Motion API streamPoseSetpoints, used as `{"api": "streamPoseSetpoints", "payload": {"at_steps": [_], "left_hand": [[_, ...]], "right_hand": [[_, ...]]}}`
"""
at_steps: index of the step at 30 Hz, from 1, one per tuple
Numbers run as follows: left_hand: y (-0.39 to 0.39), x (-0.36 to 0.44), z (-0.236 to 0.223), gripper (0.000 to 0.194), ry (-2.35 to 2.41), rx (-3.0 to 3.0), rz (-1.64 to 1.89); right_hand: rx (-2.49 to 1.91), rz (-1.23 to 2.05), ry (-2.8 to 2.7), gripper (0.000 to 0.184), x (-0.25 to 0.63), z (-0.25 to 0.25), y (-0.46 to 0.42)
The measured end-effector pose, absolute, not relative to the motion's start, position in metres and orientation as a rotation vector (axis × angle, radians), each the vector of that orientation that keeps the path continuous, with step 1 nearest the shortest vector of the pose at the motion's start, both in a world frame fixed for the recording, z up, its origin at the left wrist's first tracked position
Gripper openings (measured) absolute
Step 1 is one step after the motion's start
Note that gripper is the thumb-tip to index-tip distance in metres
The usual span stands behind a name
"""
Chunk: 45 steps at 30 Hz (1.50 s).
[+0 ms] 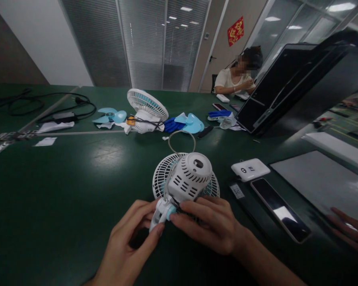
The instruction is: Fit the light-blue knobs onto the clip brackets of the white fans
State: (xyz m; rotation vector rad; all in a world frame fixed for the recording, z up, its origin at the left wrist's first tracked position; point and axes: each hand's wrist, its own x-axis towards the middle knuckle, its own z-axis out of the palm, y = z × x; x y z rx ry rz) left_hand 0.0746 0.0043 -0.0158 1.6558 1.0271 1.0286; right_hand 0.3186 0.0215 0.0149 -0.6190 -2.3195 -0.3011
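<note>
A small white fan [187,178] lies face down on the green table, its motor housing upward and its round grille beneath. My left hand [134,234] is closed on the white bracket [156,221] at the fan's near end, thumb and fingers on either side. At the bracket's joint sits a light blue knob [169,212]. My right hand [210,222] pinches this knob between thumb and forefinger; its other fingers rest by the grille and are partly hidden. A thin cable loops from the fan across the table behind it.
Behind stand another fan [147,105], light blue fan blades [191,123] and blue-and-white gloves [222,115]. On the right lie a white device [250,169], a phone [280,208] and a large dark monitor [301,79]. Another person's hand [352,228] shows at the right edge; a person [234,79] sits across.
</note>
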Motion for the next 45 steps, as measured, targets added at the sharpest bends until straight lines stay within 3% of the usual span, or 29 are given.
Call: {"api": "streamPoseSetpoints", "payload": {"at_steps": [8, 14, 19, 27, 32, 36, 42, 45], "left_hand": [[0.001, 0.077, -0.016, 0.046, 0.998, 1.672, 1.041], [0.000, 0.077, -0.018, 0.047, 0.990, 1.656, 1.015], [0.002, 0.076, -0.018, 0.045, 1.015, 1.648, 1.017], [0.000, 0.077, -0.019, 0.043, 1.012, 1.675, 1.014], [0.002, 0.078, -0.015, 0.039, 1.028, 1.662, 1.025], [0.002, 0.077, -0.015, 0.041, 1.034, 1.637, 1.026], [0.002, 0.079, -0.014, 0.039, 1.036, 1.636, 1.016], [0.003, 0.081, -0.013, 0.035, 1.039, 1.626, 1.032]], "right_hand": [[-0.769, -0.303, -2.117, 0.004, 0.305, 0.001, 0.017], [-0.818, -0.315, -2.100, 0.006, 0.304, -0.003, 0.014], [-0.609, -0.278, -2.261, 0.027, 0.322, 0.001, 0.023], [-0.810, -0.300, -2.089, 0.005, 0.304, -0.003, 0.014], [-0.809, -0.305, -2.099, 0.004, 0.306, -0.002, 0.014], [-0.649, -0.337, -2.264, 0.024, 0.320, 0.004, 0.021], [-0.733, -0.334, -2.118, 0.004, 0.308, 0.004, 0.020], [-0.809, -0.368, -2.094, 0.004, 0.301, 0.002, 0.017]]}}
